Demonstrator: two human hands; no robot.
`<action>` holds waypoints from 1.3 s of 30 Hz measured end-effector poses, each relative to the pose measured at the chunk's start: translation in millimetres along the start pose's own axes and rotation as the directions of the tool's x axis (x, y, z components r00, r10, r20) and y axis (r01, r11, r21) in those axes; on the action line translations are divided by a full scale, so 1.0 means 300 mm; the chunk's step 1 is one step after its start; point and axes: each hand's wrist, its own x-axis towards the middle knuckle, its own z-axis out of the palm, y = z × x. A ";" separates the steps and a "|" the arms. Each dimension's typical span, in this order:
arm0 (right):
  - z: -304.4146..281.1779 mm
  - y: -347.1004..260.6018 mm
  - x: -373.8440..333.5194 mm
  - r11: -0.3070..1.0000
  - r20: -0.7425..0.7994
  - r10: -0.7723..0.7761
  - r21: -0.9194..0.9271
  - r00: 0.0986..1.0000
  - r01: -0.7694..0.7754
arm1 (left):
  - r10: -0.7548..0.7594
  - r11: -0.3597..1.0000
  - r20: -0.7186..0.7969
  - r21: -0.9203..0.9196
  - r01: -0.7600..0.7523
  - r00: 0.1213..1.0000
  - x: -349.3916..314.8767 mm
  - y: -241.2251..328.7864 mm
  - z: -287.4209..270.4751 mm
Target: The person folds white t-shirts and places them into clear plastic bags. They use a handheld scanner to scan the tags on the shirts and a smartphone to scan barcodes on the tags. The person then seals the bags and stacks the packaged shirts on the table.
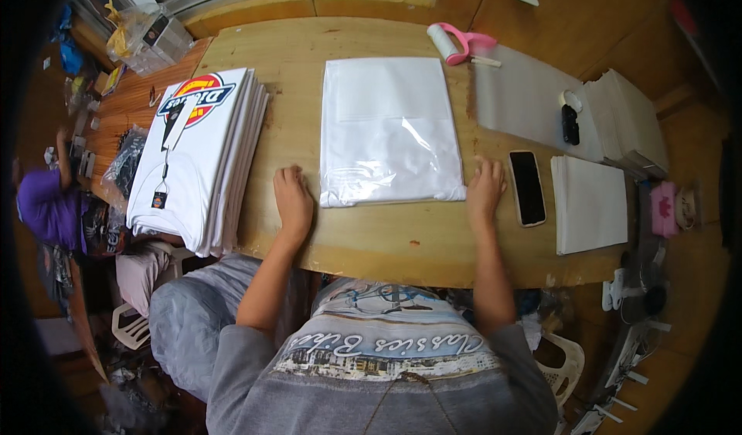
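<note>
A folded white garment in a clear plastic bag (391,153) lies flat in the middle of the wooden table. My left hand (294,197) rests on the tabletop left of the bag, a small gap from it, fingers bent and slightly apart, holding nothing. At the bag's near right corner is my right hand (485,188), its fingers loosely bent and a little spread. Its inner side touches or nearly touches the corner, where the material bunches. To the left stands a stack of folded white T-shirts (197,157), the top one with a coloured print and a dark hang tag.
Right of my right hand lies a phone (528,189), then a white paper-like stack (591,205). Beyond are clear plastic bags (525,99), a dark small object (570,124) and a pink-handled roller (456,42). Another person in purple (50,203) is far left.
</note>
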 end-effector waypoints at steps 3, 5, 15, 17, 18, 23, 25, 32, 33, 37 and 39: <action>0.010 -0.146 -0.068 0.881 -0.069 -0.401 0.245 0.914 0.405 | 0.333 0.940 0.105 -0.112 -0.322 0.937 -0.025 0.103 -0.056; 0.016 -0.284 -0.131 0.712 -0.012 -0.679 0.231 0.734 0.663 | 0.330 0.934 0.250 0.055 -0.353 0.910 -0.036 0.179 -0.052; -0.024 -0.003 -0.117 0.949 0.155 -0.308 0.117 0.939 0.292 | 0.411 0.869 0.448 0.070 -0.489 0.794 0.002 0.060 -0.034; -0.019 0.011 -0.112 0.945 0.126 -0.295 0.183 0.947 0.270 | 0.394 0.917 0.377 -0.106 -0.384 0.838 0.022 0.049 -0.040; -0.022 0.004 -0.101 0.944 0.099 -0.310 0.152 0.945 0.294 | 0.377 0.925 0.340 -0.190 -0.330 0.861 0.035 0.043 -0.043; -0.037 0.010 -0.066 0.910 0.036 -0.412 -0.027 0.910 0.413 | 0.226 0.918 0.032 -0.342 -0.202 0.974 0.069 0.043 -0.026; -0.128 -0.013 -0.009 0.930 -0.084 -0.359 0.058 0.930 0.364 | 0.104 0.927 -0.001 -0.361 -0.098 0.995 0.112 0.098 -0.084; -0.527 -0.213 0.222 0.796 -0.650 -0.227 0.305 0.726 0.522 | 0.243 0.880 -0.602 -0.193 -0.434 0.761 0.340 0.303 -0.481; -0.528 -0.231 0.249 0.724 -0.658 -0.202 0.399 0.726 0.563 | 0.204 0.871 -0.603 -0.249 -0.424 0.772 0.369 0.317 -0.485; -0.345 -0.185 0.316 0.895 -0.445 -0.283 0.196 0.850 0.401 | 0.156 0.981 -0.356 -0.055 -0.188 0.921 0.423 0.247 -0.272; -0.203 -0.130 0.291 0.992 -0.079 -0.118 -0.052 0.990 0.115 | 0.036 0.992 -0.086 0.124 -0.025 0.996 0.392 0.193 -0.111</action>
